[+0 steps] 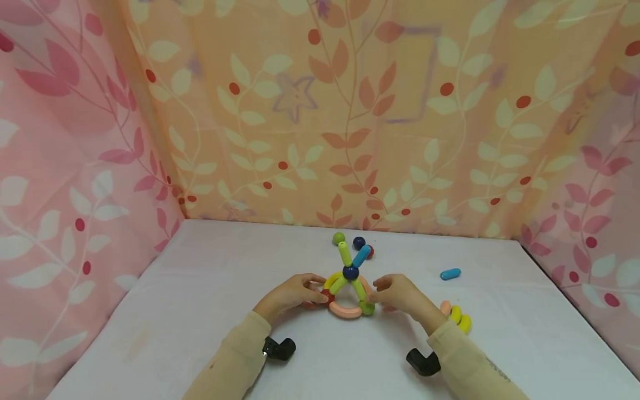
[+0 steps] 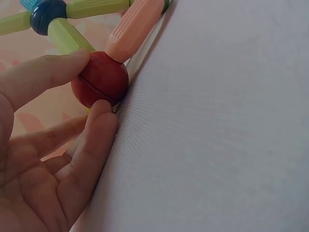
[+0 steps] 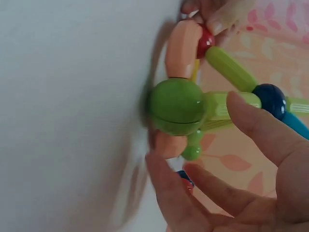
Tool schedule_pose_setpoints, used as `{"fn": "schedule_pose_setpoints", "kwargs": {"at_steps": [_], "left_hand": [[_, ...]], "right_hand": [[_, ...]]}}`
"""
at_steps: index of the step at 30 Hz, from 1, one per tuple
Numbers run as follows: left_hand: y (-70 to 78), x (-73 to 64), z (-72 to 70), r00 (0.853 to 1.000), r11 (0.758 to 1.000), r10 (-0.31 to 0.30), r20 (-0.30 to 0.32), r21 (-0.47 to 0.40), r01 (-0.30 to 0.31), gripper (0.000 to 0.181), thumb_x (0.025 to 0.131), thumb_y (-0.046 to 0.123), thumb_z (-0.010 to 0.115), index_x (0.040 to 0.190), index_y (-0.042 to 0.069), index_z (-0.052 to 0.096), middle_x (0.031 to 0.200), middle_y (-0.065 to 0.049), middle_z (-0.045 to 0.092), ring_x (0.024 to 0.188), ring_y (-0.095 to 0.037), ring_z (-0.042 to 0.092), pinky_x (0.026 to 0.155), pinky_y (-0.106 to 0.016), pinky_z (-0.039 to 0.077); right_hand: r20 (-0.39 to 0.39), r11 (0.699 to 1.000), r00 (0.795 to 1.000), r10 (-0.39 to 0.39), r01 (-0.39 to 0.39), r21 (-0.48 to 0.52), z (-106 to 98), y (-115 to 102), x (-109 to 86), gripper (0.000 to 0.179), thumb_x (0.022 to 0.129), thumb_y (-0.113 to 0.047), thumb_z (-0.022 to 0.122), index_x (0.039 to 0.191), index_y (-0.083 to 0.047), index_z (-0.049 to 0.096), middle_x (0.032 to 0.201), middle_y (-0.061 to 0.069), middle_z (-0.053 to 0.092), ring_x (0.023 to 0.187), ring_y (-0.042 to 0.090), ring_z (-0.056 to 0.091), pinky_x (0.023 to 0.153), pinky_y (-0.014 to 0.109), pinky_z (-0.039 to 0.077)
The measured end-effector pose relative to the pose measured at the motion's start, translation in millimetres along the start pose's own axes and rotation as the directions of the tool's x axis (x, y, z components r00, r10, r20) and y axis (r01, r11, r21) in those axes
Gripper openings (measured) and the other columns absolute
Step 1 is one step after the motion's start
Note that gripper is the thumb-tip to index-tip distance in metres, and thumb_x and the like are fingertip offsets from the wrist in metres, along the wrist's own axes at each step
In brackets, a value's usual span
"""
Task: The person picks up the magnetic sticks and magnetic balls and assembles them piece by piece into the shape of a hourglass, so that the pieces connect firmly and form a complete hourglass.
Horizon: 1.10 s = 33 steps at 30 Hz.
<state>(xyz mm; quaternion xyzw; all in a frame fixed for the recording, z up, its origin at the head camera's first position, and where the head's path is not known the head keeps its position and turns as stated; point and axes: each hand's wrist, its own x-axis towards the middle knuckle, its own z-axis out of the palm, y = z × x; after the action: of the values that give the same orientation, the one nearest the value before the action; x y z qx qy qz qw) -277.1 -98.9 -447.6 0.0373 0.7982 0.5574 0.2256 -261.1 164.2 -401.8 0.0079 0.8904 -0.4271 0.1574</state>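
Note:
A magnetic stick-and-ball structure (image 1: pixel 345 311) stands on the table. Curved peach and yellow sticks form its ring, and straight green sticks rise to a dark blue ball (image 1: pixel 351 273). Above that ball, a light green stick (image 1: pixel 344 253) and a blue stick (image 1: pixel 361 255) point up and apart. My left hand (image 1: pixel 299 290) pinches the red ball (image 2: pixel 100 79) at the ring's left between thumb and fingertip. Beside the green ball (image 3: pixel 177 106) at the right, my right hand (image 1: pixel 397 295) holds its fingers spread, its thumb overlapping a green stick in the right wrist view.
Behind the structure lie a green ball (image 1: pixel 339 238), a dark blue ball (image 1: pixel 359 243) and a red ball (image 1: pixel 370 252). A loose blue stick (image 1: pixel 450 274) lies at right, with curved yellow sticks (image 1: pixel 460 319) and a peach one (image 1: pixel 445 308) nearer. Patterned cloth (image 1: pixel 320 139) hangs behind the table.

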Motion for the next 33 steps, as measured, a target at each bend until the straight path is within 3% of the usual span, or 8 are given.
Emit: {"fn": "schedule_pose_setpoints", "kwargs": {"at_steps": [5,10,13,16,20,26,33], "left_hand": [[2.8,-3.2,-2.9,1.000,1.000,-0.022,0.007,0.009,0.021,0.057,0.084,0.022,0.080,0.135,0.007,0.057,0.105,-0.009,0.067,0.086,-0.016,0.065,0.080,-0.029,0.059],[8.7,-5.1,-0.8,0.999,0.998,-0.023,-0.029,0.065,0.024,0.059,0.084,0.027,0.081,0.135,0.009,0.057,0.122,-0.010,0.063,0.092,-0.017,0.064,0.086,-0.032,0.059],[8.8,-4.2,1.0,0.999,0.995,-0.017,-0.048,0.093,0.022,0.058,0.083,0.027,0.081,0.134,0.010,0.059,0.123,-0.009,0.063,0.092,-0.016,0.065,0.088,-0.033,0.058],[6.5,-2.7,2.3,0.998,0.996,-0.017,-0.062,0.086,0.022,0.057,0.083,0.024,0.081,0.133,0.010,0.059,0.119,-0.008,0.063,0.090,-0.017,0.064,0.087,-0.032,0.058],[4.8,-1.0,3.9,0.998,0.998,-0.006,-0.061,0.061,0.010,0.057,0.082,0.021,0.081,0.133,0.009,0.060,0.116,-0.008,0.063,0.091,-0.017,0.063,0.085,-0.031,0.058],[3.5,1.3,4.6,0.998,0.998,-0.012,-0.061,0.054,0.015,0.055,0.082,0.021,0.081,0.132,0.009,0.061,0.115,-0.007,0.062,0.091,-0.018,0.063,0.085,-0.030,0.058],[3.4,1.5,2.1,0.998,0.999,-0.008,-0.062,0.045,0.010,0.055,0.082,0.021,0.081,0.132,0.009,0.061,0.116,-0.008,0.063,0.095,-0.017,0.062,0.087,-0.031,0.058]], "right_hand": [[0.034,1.000,0.999,-0.009,0.009,0.007,8.1,6.2,2.1,0.054,0.078,-0.020,0.083,0.122,0.006,0.064,0.097,0.010,0.066,0.076,0.015,0.062,0.068,0.029,0.059],[0.045,1.000,0.999,0.011,-0.012,0.017,-1.8,7.9,14.2,0.048,0.084,-0.022,0.078,0.122,0.004,0.065,0.098,0.011,0.070,0.079,0.016,0.065,0.074,0.031,0.060],[-0.020,0.989,0.998,0.063,-0.060,0.134,-12.2,10.9,31.2,0.046,0.090,-0.023,0.074,0.125,0.004,0.062,0.106,0.017,0.071,0.084,0.019,0.070,0.080,0.032,0.061],[-0.107,0.958,0.988,0.110,-0.077,0.278,-18.6,14.8,52.2,0.049,0.092,-0.023,0.072,0.132,0.003,0.057,0.124,0.022,0.065,0.095,0.024,0.071,0.086,0.033,0.060],[-0.123,0.916,0.984,0.131,-0.073,0.394,-23.2,20.3,76.0,0.058,0.094,-0.020,0.070,0.142,0.001,0.048,0.143,0.022,0.051,0.118,0.031,0.063,0.096,0.036,0.054],[-0.114,0.865,0.983,0.142,-0.067,0.498,-24.6,19.1,100.4,0.063,0.093,-0.018,0.070,0.146,0.004,0.042,0.149,0.023,0.045,0.135,0.035,0.050,0.106,0.038,0.048],[-0.126,0.859,0.983,0.133,-0.051,0.509,-17.2,10.6,114.8,0.060,0.092,-0.016,0.071,0.142,0.006,0.046,0.146,0.024,0.050,0.132,0.032,0.054,0.109,0.037,0.046]]}}
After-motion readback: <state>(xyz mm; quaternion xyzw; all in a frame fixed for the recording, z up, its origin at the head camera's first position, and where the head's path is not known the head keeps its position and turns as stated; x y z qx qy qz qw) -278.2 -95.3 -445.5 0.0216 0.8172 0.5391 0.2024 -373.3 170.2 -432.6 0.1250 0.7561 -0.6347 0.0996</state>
